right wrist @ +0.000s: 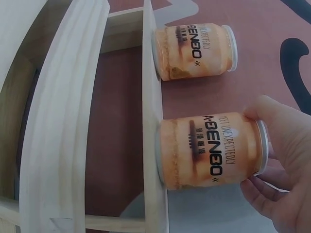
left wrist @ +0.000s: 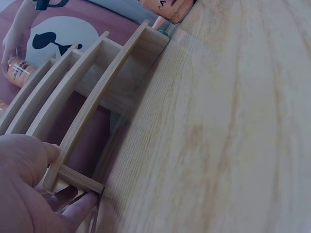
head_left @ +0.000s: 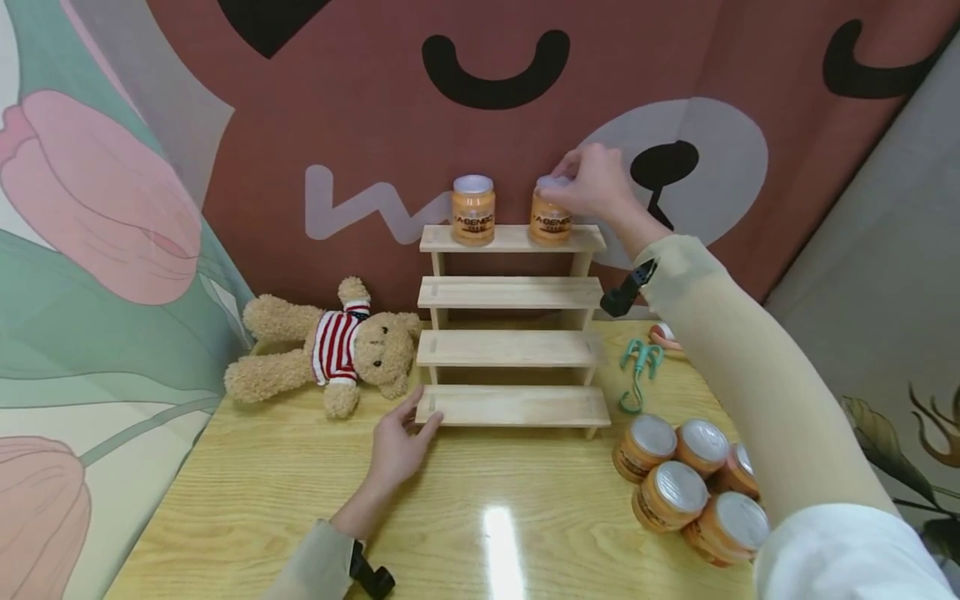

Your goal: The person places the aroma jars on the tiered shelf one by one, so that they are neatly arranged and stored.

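orange jar (head_left: 550, 218) stands upright on the top step of the wooden stepped shelf (head_left: 510, 348), near its right end, with the right hand (head_left: 592, 183) curled over its lid. a second jar (head_left: 473, 210) stands apart to its left on the same step. the left hand (head_left: 397, 446) rests with relaxed fingers against the shelf's bottom left corner, thumb on the lowest step.

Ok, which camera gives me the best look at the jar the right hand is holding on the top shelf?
The right wrist view: the jar fills the frame, label readable, right hand gripping its lid end. The head view shows it small, its lid covered by the hand. The left wrist view catches only a blurred corner of it.
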